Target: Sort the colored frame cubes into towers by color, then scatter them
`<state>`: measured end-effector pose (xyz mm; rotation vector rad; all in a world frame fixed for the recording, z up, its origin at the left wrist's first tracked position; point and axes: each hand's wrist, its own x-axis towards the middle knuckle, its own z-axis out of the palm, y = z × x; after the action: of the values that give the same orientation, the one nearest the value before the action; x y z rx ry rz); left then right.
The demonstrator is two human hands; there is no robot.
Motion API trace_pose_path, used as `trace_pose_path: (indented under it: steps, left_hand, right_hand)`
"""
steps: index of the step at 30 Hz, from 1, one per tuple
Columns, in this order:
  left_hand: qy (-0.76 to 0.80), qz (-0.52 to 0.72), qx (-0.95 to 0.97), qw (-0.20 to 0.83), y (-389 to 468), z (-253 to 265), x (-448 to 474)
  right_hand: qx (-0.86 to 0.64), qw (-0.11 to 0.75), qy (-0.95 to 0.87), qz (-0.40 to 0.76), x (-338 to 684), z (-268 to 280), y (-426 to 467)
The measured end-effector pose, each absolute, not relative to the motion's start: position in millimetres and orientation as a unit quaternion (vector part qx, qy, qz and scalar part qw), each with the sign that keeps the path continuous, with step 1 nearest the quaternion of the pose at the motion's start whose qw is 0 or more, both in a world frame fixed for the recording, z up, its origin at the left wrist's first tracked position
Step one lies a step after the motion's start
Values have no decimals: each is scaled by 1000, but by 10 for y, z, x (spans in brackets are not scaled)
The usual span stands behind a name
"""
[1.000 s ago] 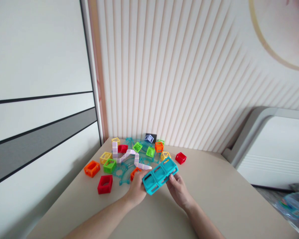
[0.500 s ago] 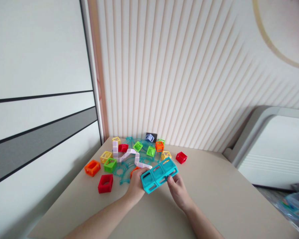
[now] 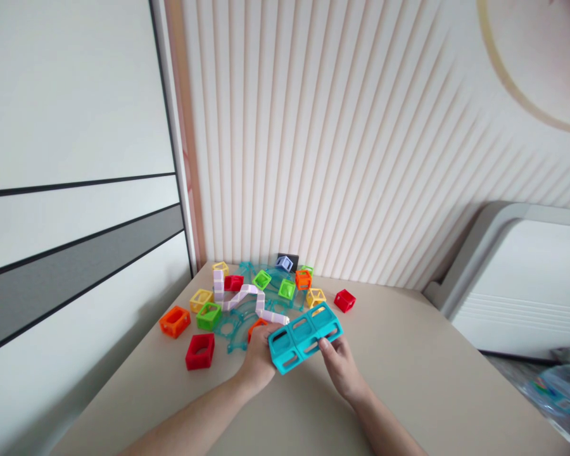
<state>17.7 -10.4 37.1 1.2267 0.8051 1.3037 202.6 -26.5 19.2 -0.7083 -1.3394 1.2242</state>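
The left hand grips the near-left end of a turquoise three-cell frame, held up over the surface. The right hand grips the frame toward its other end, its thumb on the lower front edge; its other fingers are mostly hidden. Compared with a second ago, the frame is turned slightly: its right end sits a little lower and its slotted front side faces the wearer more. Both hands remain on it and no piece has been added, so this looks like a small adjustment of the hold or angle.

Beyond the hands, nothing appears to have moved. A large red block lies to the left, and an orange piece is partly hidden behind the left hand. Farther back, a pale lilac jointed strip rests among translucent teal parts, with a small red block apart on the right. Farthest back, a lilac cube frame sits by a dark object near the ribbed wall.
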Motion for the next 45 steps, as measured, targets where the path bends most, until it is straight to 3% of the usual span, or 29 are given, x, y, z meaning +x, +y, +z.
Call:
trace_pose_path:
  steps: [14, 20, 28, 35, 45]
  left_hand:
    - [348, 502, 510, 606, -98, 452, 193]
    - [341, 514, 478, 625, -109, 360, 239]
    - [290, 466, 516, 658, -163, 387, 240]
    - [199, 466, 603, 616, -230, 374, 204]
    - [284, 518, 613, 526, -159, 446, 186]
  right_hand:
    - [-302, 558, -576, 515, 2013, 206, -237]
    - [-292, 511, -631, 505, 1941, 325, -279]
    - [-332, 556, -568, 508, 1922, 272, -284]
    - [-369, 677, -410, 487, 2081, 226, -181]
    - [-358, 581, -555, 477, 1935, 375, -290]
